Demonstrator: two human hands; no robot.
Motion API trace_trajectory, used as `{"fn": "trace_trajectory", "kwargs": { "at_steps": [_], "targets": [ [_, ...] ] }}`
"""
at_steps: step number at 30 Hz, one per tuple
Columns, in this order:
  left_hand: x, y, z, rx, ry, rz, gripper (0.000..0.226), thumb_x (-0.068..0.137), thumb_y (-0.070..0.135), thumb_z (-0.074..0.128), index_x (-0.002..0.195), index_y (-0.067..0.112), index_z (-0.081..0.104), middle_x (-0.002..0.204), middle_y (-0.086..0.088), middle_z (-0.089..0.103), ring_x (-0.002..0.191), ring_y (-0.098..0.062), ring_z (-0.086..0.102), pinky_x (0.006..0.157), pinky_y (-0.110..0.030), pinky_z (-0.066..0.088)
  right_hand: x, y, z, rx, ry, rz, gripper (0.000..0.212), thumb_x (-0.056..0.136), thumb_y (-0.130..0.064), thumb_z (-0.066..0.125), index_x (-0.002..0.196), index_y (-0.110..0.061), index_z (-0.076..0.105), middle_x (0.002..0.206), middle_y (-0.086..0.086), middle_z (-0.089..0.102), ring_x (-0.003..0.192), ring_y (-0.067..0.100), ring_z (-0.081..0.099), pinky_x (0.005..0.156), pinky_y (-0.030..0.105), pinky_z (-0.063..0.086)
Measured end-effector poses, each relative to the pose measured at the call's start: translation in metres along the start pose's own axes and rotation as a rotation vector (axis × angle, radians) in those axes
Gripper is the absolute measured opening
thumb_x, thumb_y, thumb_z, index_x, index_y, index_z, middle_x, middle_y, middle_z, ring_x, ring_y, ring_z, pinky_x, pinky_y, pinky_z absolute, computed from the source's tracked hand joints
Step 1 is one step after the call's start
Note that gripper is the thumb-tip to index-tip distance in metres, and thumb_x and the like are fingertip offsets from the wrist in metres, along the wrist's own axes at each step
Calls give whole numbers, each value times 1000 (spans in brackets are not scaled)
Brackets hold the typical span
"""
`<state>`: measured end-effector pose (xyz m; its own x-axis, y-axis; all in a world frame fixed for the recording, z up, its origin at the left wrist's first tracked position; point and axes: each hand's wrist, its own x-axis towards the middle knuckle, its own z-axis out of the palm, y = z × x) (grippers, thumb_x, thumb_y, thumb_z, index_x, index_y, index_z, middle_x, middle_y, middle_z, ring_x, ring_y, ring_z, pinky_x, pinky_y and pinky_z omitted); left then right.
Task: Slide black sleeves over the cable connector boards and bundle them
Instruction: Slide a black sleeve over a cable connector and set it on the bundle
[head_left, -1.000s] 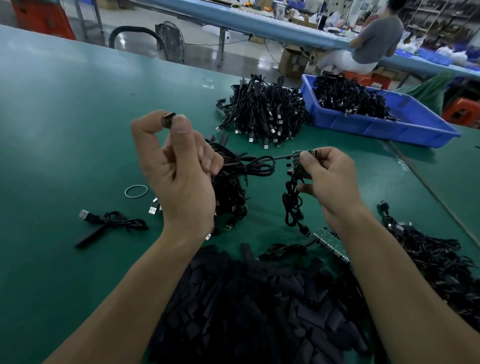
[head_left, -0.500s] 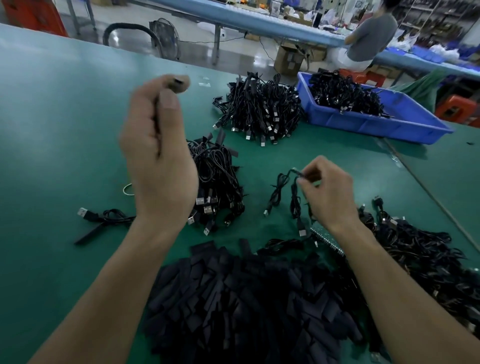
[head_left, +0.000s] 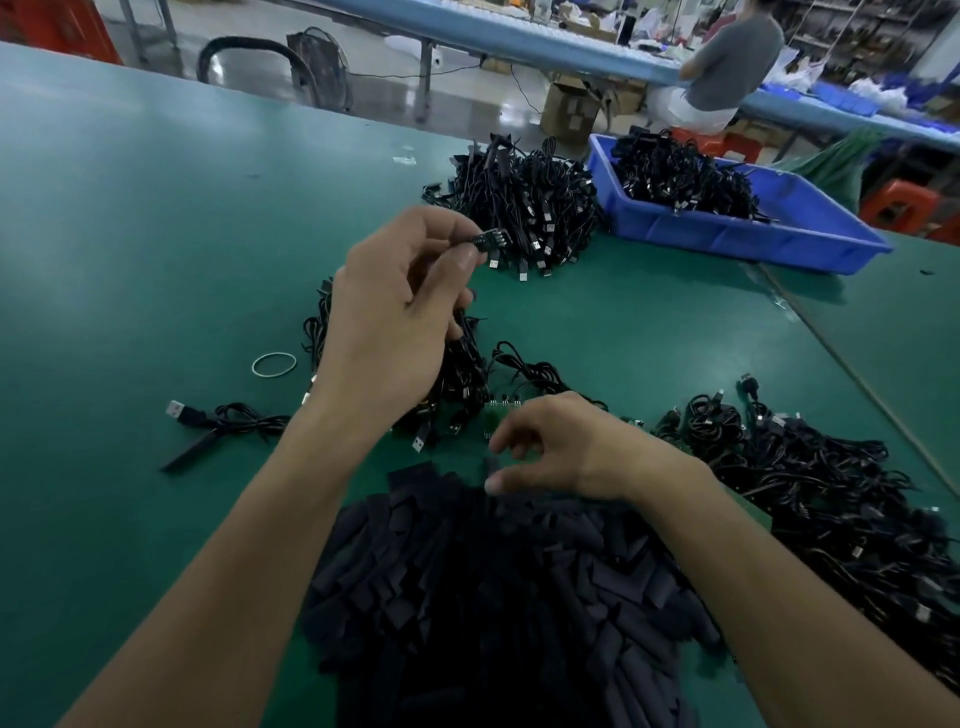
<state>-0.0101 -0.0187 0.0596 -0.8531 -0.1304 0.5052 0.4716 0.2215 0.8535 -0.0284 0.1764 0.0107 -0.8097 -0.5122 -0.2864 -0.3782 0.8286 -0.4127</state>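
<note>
Heap of black sleeves (head_left: 493, 597), short flattened tubes, at the near edge of the table (head_left: 156, 234). One small dark connector board (head_left: 488, 240), pins outward, pinched in the left hand (head_left: 395, 322) above the table's middle. Further green boards (head_left: 501, 410) lie just beyond the heap, amid coiled black cables (head_left: 540, 376).

A flat green surface (head_left: 156, 234) holds a big pile of flat black sleeves (head_left: 493, 597) right by the right fingers (head_left: 519, 431). A pale rubber ring (head_left: 274, 365) lies left of the left fingers (head_left: 441, 226). Past them sit a heap of black cables (head_left: 524, 208) and a blue plastic tray (head_left: 727, 234).
</note>
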Motion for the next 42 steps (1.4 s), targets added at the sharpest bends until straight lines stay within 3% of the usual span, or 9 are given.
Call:
{"fn": "trace_trajectory", "kwargs": {
  "at_steps": [9, 13, 15, 20, 24, 29, 33, 38, 42],
  "targets": [
    [-9, -2, 8, 79, -155, -17, 21, 97, 19, 66, 99, 39, 60, 80, 14, 73, 67, -3, 69, 66, -22, 58, 2, 11, 26, 27, 36, 32, 25, 83, -34, 80, 106, -28, 72, 84, -21, 62, 87, 3, 64, 89, 32, 55],
    [-14, -1, 11, 106, -172, -16, 21, 97, 21, 66, 97, 40, 58, 80, 17, 72, 67, -2, 69, 67, -24, 56, -1, 9, 31, -21, 47, 7, 33, 81, -50, 77, 107, -29, 74, 92, -21, 66, 90, 4, 63, 87, 26, 52],
    [-15, -2, 10, 116, -170, -17, 20, 97, 22, 65, 97, 41, 58, 81, 18, 72, 67, -2, 68, 67, -25, 55, -4, 8, 34, -46, 60, -13, 35, 79, -52, 78, 105, -30, 74, 96, -19, 66, 91, 4, 62, 84, 24, 49],
    [-15, -6, 9, 135, -158, -49, 19, 97, 22, 65, 97, 38, 56, 80, 19, 73, 68, 0, 67, 66, -22, 55, -6, 7, 36, 46, 159, -52, 9, 82, -33, 81, 86, -30, 73, 80, -22, 55, 78, -9, 50, 73, 16, 39],
    [-13, -8, 5, 154, -134, -59, 17, 97, 20, 66, 95, 36, 59, 80, 20, 72, 65, 1, 67, 62, -13, 52, -7, 8, 30, 171, 202, -36, 14, 80, -28, 83, 74, -30, 71, 74, -19, 59, 74, -14, 54, 63, 5, 37],
    [-13, -12, 3, 176, -124, -61, 18, 97, 21, 66, 93, 37, 58, 80, 22, 72, 65, 1, 66, 61, -11, 51, -9, 12, 25, 360, 369, -52, 16, 81, -25, 82, 74, -30, 70, 72, -14, 70, 64, 1, 64, 60, 15, 49],
    [-14, -15, 4, 203, -160, -78, 17, 96, 21, 67, 90, 35, 59, 77, 20, 72, 62, 2, 65, 59, -10, 48, -8, 18, 26, 326, 492, 24, 20, 87, -27, 77, 81, -25, 58, 71, -5, 65, 57, 3, 57, 55, 14, 46],
    [-15, -18, 5, 233, -220, -112, 15, 99, 23, 63, 89, 33, 65, 72, 14, 70, 58, -1, 62, 57, -12, 47, -12, 24, 28, 284, 367, 70, 23, 93, -21, 70, 114, -19, 61, 80, -3, 61, 61, 6, 63, 58, 15, 49],
    [-15, -22, 5, 284, -227, -111, 13, 100, 28, 61, 93, 31, 70, 65, 9, 63, 59, -2, 57, 58, -16, 49, -12, 25, 25, 90, 270, 42, 14, 88, -30, 75, 97, -20, 73, 80, -17, 59, 71, -2, 56, 64, 14, 42]
  ]
}}
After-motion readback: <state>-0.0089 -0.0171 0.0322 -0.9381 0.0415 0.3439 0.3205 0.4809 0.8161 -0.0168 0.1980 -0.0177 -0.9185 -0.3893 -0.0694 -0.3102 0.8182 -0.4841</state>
